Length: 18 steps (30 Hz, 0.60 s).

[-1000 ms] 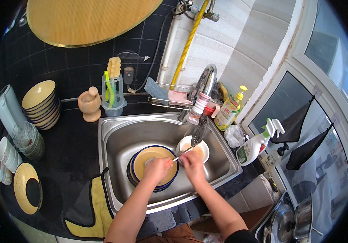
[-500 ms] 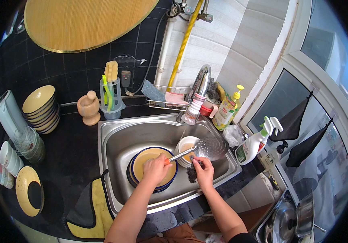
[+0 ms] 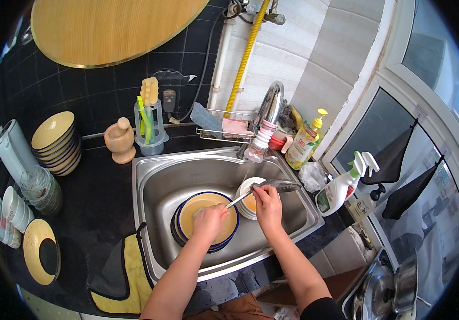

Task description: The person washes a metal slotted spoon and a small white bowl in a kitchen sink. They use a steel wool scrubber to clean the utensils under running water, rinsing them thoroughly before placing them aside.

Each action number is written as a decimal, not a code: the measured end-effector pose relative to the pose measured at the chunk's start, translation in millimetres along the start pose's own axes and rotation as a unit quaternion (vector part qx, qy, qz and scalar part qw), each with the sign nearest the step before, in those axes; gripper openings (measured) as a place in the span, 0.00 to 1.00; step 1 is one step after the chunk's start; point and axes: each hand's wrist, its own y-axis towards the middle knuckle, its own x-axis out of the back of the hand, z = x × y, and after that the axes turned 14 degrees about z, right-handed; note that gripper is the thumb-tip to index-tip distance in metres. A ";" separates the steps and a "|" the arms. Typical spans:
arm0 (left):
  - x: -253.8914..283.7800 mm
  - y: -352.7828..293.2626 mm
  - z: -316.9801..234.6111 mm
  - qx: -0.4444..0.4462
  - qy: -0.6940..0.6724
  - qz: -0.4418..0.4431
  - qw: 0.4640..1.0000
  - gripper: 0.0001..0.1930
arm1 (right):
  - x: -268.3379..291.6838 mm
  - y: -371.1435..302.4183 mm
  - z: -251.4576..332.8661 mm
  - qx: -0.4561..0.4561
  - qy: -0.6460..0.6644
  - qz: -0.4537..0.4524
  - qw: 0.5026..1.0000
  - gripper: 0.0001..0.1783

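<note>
Over the steel sink (image 3: 160,176), my left hand (image 3: 212,220) is closed round the handle of a metal skimmer (image 3: 285,185). Its perforated head points right and is turned nearly edge-on. My right hand (image 3: 268,207) pinches a dark steel wool scrubber (image 3: 257,186) against the shaft near the head; fingers hide most of the scrubber. Beneath my left hand lie stacked yellow plates (image 3: 200,204) with blue rims. White bowls (image 3: 245,189) stand under the skimmer, the top one with something orange inside. From the faucet (image 3: 262,136) a thin stream of water falls behind the skimmer.
Right of the sink are a soap pump bottle (image 3: 301,145) and a white spray bottle (image 3: 338,188). Stacked bowls (image 3: 56,141), a wooden mortar (image 3: 119,142) and a utensil holder (image 3: 151,130) stand left and behind. A yellow-grey cloth (image 3: 128,277) lies at the left front.
The skimmer has rolled from face-up to nearly edge-on. My right hand has moved up with the scrubber, from below the skimmer to its shaft. The view has shifted slightly.
</note>
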 end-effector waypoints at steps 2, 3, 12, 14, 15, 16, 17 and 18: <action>-0.3 0.0 1.1 0.007 -0.007 -0.002 1.000 0.10 | -13.0 -0.1 -0.4 0.001 0.004 0.016 1.000 0.08; -2.1 1.1 3.7 0.007 -0.004 -0.005 1.000 0.10 | -17.1 0.3 4.5 0.001 0.006 0.024 1.000 0.09; -2.8 -0.6 1.3 0.034 -0.045 0.005 0.998 0.10 | -20.8 2.8 2.7 0.040 -0.006 0.063 0.997 0.14; -3.4 0.2 0.2 0.036 -0.054 0.006 0.998 0.10 | -23.0 -2.0 6.6 0.066 0.023 0.053 0.996 0.10; -7.6 1.4 3.5 0.034 -0.047 -0.001 0.998 0.10 | -26.2 -5.6 11.4 0.082 0.038 0.049 0.995 0.08; -9.0 2.9 6.2 0.033 -0.040 -0.008 0.999 0.11 | -31.3 -13.2 25.7 0.116 0.048 0.081 0.989 0.07; -8.6 5.5 6.0 0.037 -0.039 -0.005 0.999 0.11 | -29.5 -20.9 40.9 0.096 0.070 0.090 0.989 0.06; -8.8 5.0 5.8 0.045 -0.037 0.001 0.998 0.11 | -27.3 -18.7 38.9 0.099 0.078 0.096 0.987 0.09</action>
